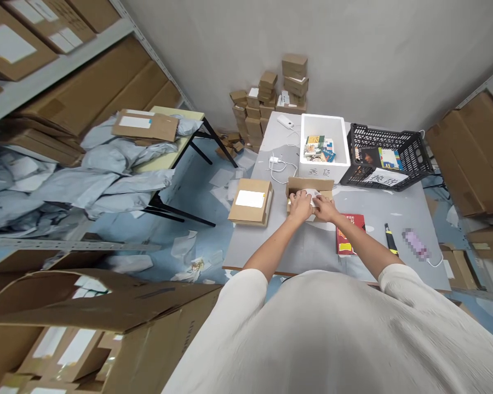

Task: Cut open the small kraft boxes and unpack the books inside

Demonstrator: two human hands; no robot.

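Both my hands rest on a small open cardboard box (309, 186) on the grey table (312, 241). My left hand (299, 205) and my right hand (324, 208) are closed in a pinch on a white label (311, 195) lying over the box. Just right of my right forearm a red book (349, 234) lies flat. To the left of the box sits a closed cardboard box with a white label (251, 200).
A white foam box (324, 143) with books and a black plastic crate (388, 156) stand at the table's back. A black pen (390, 241) and white cables (277, 167) lie on the table. Stacked small cartons (271, 104) line the wall; grey mailer bags (107, 175) cover the left table.
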